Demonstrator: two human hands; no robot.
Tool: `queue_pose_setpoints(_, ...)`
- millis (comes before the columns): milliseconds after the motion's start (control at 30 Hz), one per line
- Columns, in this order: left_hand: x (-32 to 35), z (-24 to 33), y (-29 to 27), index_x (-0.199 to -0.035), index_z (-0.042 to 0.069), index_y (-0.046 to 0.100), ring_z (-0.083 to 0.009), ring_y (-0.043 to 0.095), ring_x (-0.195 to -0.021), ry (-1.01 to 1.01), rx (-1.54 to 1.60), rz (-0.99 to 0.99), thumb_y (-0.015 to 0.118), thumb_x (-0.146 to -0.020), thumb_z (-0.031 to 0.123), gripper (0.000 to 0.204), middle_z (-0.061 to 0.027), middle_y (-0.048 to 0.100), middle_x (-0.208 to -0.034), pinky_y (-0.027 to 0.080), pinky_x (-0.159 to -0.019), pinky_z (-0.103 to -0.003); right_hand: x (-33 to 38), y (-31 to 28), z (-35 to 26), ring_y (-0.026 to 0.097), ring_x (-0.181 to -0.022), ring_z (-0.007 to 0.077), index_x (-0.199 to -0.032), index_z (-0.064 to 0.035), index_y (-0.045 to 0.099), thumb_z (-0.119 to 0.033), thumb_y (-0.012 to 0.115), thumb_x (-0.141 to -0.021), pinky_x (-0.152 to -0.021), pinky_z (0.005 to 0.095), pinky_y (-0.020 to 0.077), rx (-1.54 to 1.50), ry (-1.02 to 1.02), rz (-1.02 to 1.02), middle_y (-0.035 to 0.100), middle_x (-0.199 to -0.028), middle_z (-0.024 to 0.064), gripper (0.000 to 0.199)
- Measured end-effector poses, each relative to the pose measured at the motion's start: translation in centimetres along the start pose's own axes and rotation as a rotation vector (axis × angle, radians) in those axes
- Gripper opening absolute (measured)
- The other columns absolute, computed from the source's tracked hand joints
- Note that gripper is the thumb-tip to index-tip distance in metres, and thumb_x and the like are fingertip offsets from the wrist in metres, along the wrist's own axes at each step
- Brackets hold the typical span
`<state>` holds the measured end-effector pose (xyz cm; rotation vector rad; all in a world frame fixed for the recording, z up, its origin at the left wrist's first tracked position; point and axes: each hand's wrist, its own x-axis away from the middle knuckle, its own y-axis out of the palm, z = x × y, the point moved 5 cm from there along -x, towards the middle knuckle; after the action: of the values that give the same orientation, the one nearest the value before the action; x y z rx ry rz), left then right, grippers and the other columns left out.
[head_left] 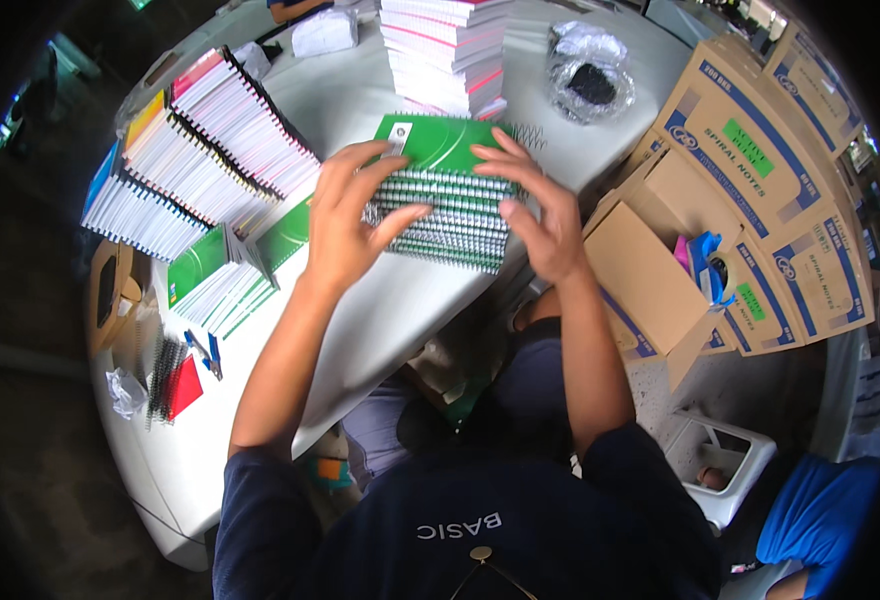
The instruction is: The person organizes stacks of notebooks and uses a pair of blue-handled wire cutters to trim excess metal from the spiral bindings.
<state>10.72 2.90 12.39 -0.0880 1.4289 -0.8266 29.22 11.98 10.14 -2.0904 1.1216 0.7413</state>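
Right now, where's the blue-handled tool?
In the head view, the blue-handled tool lies on the table at left, beside the black coils and just above the red card.

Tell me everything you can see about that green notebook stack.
The stack of green spiral notebooks lies on the white table, with coiled edges on the near side. The top cover, seemingly card, is green with pale curved lines and a white label near its far left corner. The coils look dark and shiny. The left hand and right hand flank it, apparently touching.
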Motion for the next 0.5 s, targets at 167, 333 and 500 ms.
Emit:
queue_pose_setpoints(167,3.3,-4.6,2.4,-0.095,0.000,0.062,-0.0169,0.056,-0.082,-0.542,0.447,0.434,0.064,-0.086,0.020,0.022,-0.0108,0.062,-0.087,0.043,-0.075,-0.028,1.9,4.2,0.3,0.030,-0.132,0.0378,-0.136,0.0078,0.029,-0.025,0.051,-0.090,-0.107,0.0406,0.0244,0.099,0.141,0.421,0.031,-0.139,0.0295,0.060)
queue_pose_setpoints(333,2.7,-4.0,3.4,-0.073,-0.001,0.055,-0.0101,0.045,-0.065,-0.577,0.310,0.714,0.056,-0.092,0.025,0.032,-0.0021,0.053,-0.071,0.039,-0.062,-0.026,2.8,4.9,0.6,0.057,-0.108,0.0313,-0.131,0.0043,0.040,-0.010,0.048,-0.090,-0.091,0.0344,0.0437,0.340,0.055,0.615,0.056,-0.120,0.0225,0.044)
queue_pose_setpoints(500,2.9,-4.2,3.7,-0.065,0.003,0.046,-0.0075,0.039,-0.058,-0.750,0.403,0.721,0.054,-0.093,0.029,0.039,-0.0004,0.047,-0.061,0.035,-0.056,-0.023,3.0,5.3,1.2,0.055,-0.111,0.0320,-0.127,0.0024,0.047,-0.014,0.061,-0.084,-0.092,0.0372,0.0428,0.335,0.030,0.660,0.054,-0.123,0.0208,0.048)
